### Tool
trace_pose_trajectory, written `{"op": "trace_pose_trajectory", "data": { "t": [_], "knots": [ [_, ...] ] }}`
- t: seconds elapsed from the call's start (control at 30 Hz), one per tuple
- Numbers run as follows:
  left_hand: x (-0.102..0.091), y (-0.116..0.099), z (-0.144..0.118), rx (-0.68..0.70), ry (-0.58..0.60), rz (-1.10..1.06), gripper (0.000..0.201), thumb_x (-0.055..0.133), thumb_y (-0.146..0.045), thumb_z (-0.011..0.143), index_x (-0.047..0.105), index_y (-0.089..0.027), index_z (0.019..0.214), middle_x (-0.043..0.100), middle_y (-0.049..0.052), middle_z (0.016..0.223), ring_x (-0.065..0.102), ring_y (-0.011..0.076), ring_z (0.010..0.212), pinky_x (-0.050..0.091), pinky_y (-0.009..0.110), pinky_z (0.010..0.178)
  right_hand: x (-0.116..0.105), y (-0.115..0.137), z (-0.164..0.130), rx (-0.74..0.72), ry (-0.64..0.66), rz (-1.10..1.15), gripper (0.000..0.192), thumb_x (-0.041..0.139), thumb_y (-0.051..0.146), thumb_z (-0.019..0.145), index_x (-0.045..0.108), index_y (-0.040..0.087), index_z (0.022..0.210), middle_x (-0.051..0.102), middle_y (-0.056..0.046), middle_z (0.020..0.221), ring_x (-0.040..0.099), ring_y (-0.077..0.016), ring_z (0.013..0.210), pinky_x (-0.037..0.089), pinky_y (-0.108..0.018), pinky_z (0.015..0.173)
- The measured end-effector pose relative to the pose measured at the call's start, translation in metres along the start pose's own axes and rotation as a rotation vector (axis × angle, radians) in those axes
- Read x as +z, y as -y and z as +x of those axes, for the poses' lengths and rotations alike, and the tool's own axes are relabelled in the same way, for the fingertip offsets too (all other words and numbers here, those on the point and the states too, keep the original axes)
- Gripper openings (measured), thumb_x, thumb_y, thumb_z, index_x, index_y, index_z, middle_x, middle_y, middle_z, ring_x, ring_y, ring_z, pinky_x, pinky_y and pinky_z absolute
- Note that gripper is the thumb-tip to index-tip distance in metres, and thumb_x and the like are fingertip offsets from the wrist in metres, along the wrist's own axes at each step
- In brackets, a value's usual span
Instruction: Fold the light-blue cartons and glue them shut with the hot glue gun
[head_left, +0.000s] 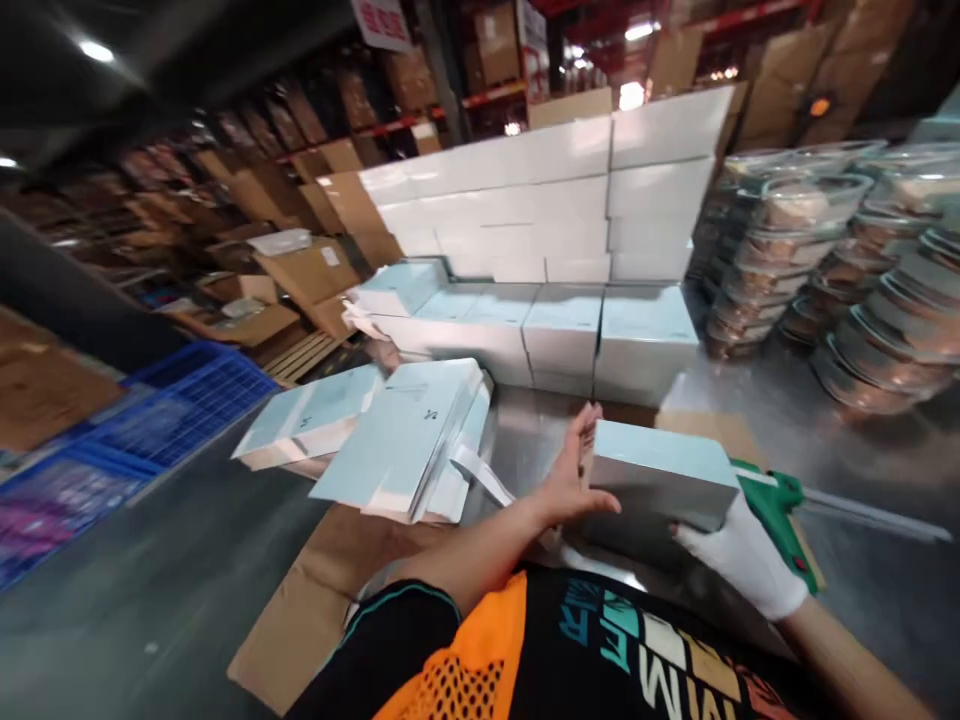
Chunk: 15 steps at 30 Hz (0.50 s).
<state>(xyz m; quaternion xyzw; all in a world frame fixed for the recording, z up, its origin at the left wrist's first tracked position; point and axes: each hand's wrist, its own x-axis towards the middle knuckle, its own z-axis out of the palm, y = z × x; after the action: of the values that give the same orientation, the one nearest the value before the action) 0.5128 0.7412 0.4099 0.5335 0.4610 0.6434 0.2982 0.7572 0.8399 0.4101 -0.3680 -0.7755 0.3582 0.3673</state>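
Note:
A small white box with a pale blue-lit top (660, 490) is between my two hands, just above the metal table. My bare left hand (571, 482) presses on its left end, fingers upright along the side and thumb spread across the near face. In a white glove, my right hand (754, 565) grips the box's right end, its thumb on the near face and the other fingers hidden. Close to the right hand lies a green glue gun (780, 515) on a piece of cardboard. Left of my left arm are flat unfolded cartons (405, 420) with a loose white strip (484, 472).
Beyond the hands stand a row of white boxes (562, 330) and a taller wall of them (517, 200). Round glass containers (885, 330) are stacked at the right. Blue crates (172, 410) are at the left, with brown cardboard (315, 610) below the cartons.

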Motion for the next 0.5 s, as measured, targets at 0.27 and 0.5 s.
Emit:
{"op": "trace_pose_trajectory", "data": {
  "t": [0.27, 0.5],
  "knots": [
    [-0.023, -0.060, -0.020, -0.359, -0.317, -0.255, 0.086, 0.107, -0.059, 0.049, 0.076, -0.017, 0.118, 0.079, 0.009, 0.107, 0.076, 0.0233, 0.088, 0.063, 0.035, 0.077, 0.005, 0.002, 0.005, -0.068, 0.084, 0.270, 0.104, 0.065, 0.088, 0.084, 0.041, 0.027, 0.165, 0.063, -0.021, 0.153, 0.064, -0.0432, 0.139, 0.057, -0.058, 0.113],
    [-0.147, -0.159, 0.080, -0.277, -0.789, -0.125, 0.051, 0.090, -0.059, 0.079, 0.070, -0.016, 0.098, 0.071, 0.003, 0.076, 0.066, 0.0160, 0.061, 0.055, 0.027, 0.058, 0.030, -0.032, -0.005, 0.004, 0.399, 0.192, 0.098, 0.063, 0.068, 0.091, 0.032, 0.018, 0.169, 0.055, -0.026, 0.162, 0.071, -0.0369, 0.133, 0.059, -0.053, 0.113]
  ]
}}
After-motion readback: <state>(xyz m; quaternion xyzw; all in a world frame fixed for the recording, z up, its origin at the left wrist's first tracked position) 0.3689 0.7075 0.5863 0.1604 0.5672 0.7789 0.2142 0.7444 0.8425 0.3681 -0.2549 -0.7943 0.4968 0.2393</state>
